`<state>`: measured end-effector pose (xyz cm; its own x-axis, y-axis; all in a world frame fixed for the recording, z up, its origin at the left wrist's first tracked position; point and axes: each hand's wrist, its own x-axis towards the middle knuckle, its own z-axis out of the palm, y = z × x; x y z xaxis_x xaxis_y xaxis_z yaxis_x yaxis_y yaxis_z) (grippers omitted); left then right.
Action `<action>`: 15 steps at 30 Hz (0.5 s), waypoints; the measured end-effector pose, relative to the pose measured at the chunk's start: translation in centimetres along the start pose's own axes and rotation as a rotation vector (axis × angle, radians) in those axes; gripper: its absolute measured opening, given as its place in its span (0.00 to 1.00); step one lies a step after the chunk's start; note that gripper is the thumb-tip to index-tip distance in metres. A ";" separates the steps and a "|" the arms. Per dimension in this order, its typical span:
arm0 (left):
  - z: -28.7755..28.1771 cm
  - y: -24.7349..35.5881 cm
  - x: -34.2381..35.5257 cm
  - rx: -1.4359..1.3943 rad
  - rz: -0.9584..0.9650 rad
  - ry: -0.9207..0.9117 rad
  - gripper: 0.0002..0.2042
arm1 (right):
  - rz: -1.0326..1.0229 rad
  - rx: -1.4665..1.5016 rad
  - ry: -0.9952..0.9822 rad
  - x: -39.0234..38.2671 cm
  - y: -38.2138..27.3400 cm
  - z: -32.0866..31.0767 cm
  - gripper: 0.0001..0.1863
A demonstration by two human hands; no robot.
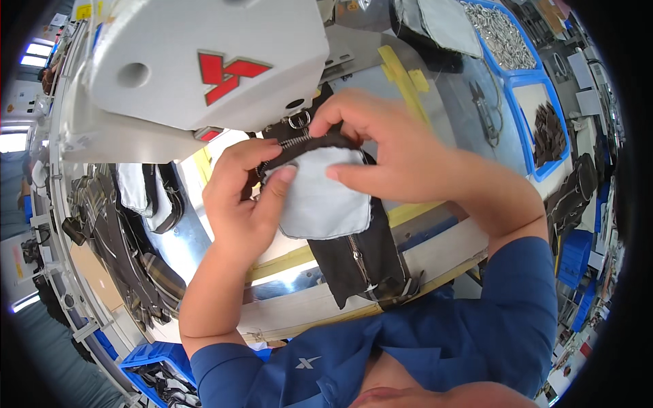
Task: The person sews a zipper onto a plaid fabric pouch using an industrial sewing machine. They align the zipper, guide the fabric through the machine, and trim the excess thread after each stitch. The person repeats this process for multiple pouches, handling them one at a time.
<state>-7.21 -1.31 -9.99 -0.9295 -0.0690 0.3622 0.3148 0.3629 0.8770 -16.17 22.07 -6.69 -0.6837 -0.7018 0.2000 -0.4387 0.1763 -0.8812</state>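
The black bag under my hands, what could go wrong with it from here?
Your left fingers and right fingers are close to the machine, so one might get hurt if it runs. The upper zip also lies close to the machine, so its metal teeth could catch. The bag reaches the table's front edge, so its lower end might drag or snag and pull the fabric askew.

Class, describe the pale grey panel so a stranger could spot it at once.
Start at the big white machine at upper left. Just below its right side, find the left hand and right hand on a dark zipped cloth; the pale grey panel lies between them. Unlike the pale piece at left and the pale flap up top, this alone has hands on it.
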 end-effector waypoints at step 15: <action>-0.1 -1.3 -0.4 0.272 0.140 -0.014 0.05 | -0.254 -0.278 0.129 0.2 1.8 1.4 0.09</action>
<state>-7.18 -1.88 -11.27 -0.8838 0.0119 0.4677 0.3792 0.6038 0.7012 -16.29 21.26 -8.81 -0.5930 -0.6580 0.4641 -0.7321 0.2007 -0.6510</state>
